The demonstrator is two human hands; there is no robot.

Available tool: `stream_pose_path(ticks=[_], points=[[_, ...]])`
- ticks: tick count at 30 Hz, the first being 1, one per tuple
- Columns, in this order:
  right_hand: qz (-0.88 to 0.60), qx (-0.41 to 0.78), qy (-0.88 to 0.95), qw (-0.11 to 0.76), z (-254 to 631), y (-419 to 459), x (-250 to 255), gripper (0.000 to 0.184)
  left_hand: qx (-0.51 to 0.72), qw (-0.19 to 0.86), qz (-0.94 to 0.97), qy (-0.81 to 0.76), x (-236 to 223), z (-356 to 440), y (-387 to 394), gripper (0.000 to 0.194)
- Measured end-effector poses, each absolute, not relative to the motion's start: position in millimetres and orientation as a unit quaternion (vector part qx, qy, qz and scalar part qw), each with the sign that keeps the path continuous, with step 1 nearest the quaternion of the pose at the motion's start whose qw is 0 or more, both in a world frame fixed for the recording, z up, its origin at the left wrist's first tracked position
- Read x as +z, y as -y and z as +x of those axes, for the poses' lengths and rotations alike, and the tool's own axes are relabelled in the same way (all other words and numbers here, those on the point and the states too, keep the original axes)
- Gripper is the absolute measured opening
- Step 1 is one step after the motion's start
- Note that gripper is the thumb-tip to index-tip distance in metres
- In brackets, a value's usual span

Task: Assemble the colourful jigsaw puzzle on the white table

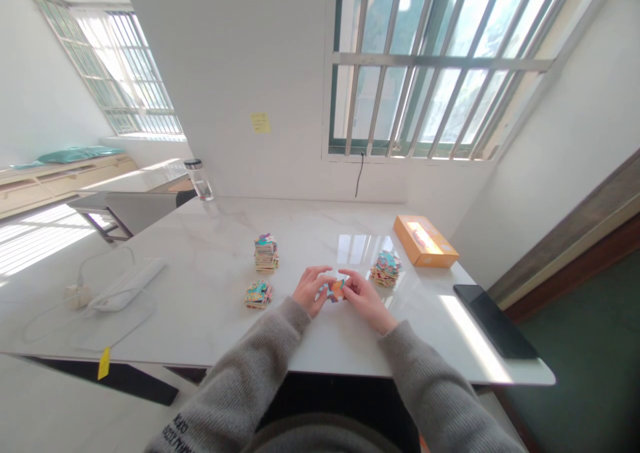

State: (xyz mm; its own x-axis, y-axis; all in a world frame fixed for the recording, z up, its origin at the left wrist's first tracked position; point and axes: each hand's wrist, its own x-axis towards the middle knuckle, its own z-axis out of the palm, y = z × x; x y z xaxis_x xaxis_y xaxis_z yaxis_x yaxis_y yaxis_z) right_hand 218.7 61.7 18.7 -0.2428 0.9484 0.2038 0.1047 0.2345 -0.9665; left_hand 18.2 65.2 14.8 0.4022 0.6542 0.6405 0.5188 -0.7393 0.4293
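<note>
Over the front middle of the white table, my left hand [313, 289] and my right hand [364, 297] are closed on a small colourful jigsaw puzzle piece [338, 289], orange with blue and purple. Whether it is one piece or two joined, I cannot tell. Fingertips cover its left and right edges. Left of my left hand stand a tall stack of puzzle pieces [267, 253] and, nearer me, a lower stack of puzzle pieces [259, 294]. Just beyond my right hand is another stack of puzzle pieces [385, 269], somewhat uneven.
An orange box [426, 241] lies at the back right, with a black tablet [495, 321] along the right edge. At the left are a white power strip [131, 285] and its cable. A clear bottle [200, 181] stands at the back left corner of the table [200, 266].
</note>
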Motion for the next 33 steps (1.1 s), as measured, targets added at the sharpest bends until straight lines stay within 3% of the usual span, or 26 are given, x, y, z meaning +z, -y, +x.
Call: stream_pose_path(ticks=[6, 10, 19, 25, 29, 33], points=[[-0.433, 0.475, 0.594, 0.483, 217.1, -58.9, 25.6, 0.033, 0.407, 0.099, 0.837, -0.353, 14.9, 20.2, -63.6, 0.047], [-0.432, 0.474, 0.601, 0.477, 216.7, -55.9, 28.5, 0.028, 0.398, 0.105, 0.840, -0.353, 17.2, 21.9, -63.6, 0.032], [-0.377, 0.244, 0.766, 0.459, 226.7, -52.4, 31.0, 0.028, 0.452, 0.191, 0.794, -0.359, 13.8, 18.9, -67.0, 0.031], [-0.428, 0.112, 0.760, 0.475, 234.3, -52.9, 25.6, 0.028, 0.435, 0.172, 0.816, -0.340, 6.2, 15.9, -73.0, 0.059], [-0.496, -0.010, 0.689, 0.528, 258.8, -63.3, 29.5, 0.027, 0.394, 0.100, 0.820, -0.404, 1.8, 12.8, -78.0, 0.047], [-0.582, -0.099, 0.621, 0.515, 294.7, -80.3, 30.9, 0.034, 0.335, 0.077, 0.818, -0.462, -2.6, 11.7, -80.1, 0.041]])
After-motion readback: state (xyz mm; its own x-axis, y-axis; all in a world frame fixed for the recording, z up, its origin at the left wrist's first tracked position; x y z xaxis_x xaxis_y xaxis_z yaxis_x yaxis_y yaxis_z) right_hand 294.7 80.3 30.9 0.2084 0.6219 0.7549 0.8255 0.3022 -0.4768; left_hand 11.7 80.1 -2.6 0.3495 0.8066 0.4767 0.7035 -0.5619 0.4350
